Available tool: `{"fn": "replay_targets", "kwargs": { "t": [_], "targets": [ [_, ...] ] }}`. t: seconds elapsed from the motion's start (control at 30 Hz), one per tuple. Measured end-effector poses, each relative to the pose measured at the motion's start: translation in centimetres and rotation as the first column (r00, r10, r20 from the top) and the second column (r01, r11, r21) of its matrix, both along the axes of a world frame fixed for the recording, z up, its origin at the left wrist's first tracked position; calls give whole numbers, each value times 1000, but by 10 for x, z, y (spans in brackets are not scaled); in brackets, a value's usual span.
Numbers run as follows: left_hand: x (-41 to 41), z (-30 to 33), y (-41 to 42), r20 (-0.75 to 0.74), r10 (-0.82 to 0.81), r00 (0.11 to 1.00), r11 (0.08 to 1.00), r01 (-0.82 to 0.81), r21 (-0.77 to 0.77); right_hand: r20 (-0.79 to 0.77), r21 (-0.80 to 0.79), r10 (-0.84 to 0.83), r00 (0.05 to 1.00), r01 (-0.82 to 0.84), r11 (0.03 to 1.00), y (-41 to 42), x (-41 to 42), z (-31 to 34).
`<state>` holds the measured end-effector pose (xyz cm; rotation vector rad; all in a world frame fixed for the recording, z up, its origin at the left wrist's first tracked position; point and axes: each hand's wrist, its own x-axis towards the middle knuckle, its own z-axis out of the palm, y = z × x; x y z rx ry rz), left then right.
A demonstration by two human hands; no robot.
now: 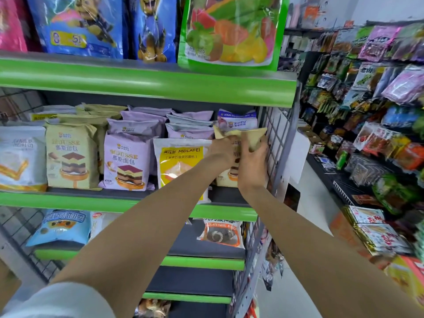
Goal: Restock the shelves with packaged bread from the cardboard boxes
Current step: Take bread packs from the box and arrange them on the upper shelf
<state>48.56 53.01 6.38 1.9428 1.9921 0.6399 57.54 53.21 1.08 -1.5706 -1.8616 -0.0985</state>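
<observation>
Bread pack, beige, is standing upright at the right end of the middle shelf, just beside the wire side panel. Both hands are gripping it: the left hand is curling round its left upper part and the right hand is curling round its right side. The two-handed grip is likely keeping the soft pack upright in the narrow slot beside the yellow pack. The pack's crumpled top is showing above both grips.
</observation>
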Motion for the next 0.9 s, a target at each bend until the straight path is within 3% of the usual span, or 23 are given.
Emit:
{"fn": "replay_targets", "kwargs": {
  "t": [0.13,0.27,0.43,0.57,0.67,0.9],
  "targets": [
    [-4,-2,-1,18,-23,1000,999,24,-48,182,-53,-54,982,65,996,-2,2,-1],
    [-7,3,-10,107,-28,994,999,32,-42,234,-75,-48,971,67,995,-8,1,15],
    [-28,17,-34,354,-23,935,997,-4,75,139,-104,74,987,-60,993,-28,-7,41],
    [-77,22,-66,411,51,910,978,-129,163,8,-71,243,970,-242,968,-53,-46,59],
    [-136,21,-98,399,161,903,955,-244,166,-75,-129,410,909,-417,900,-75,-95,67],
    [-298,6,-201,436,491,754,794,-593,132,-206,-233,718,665,-745,624,-138,-251,52]
  ]
}}
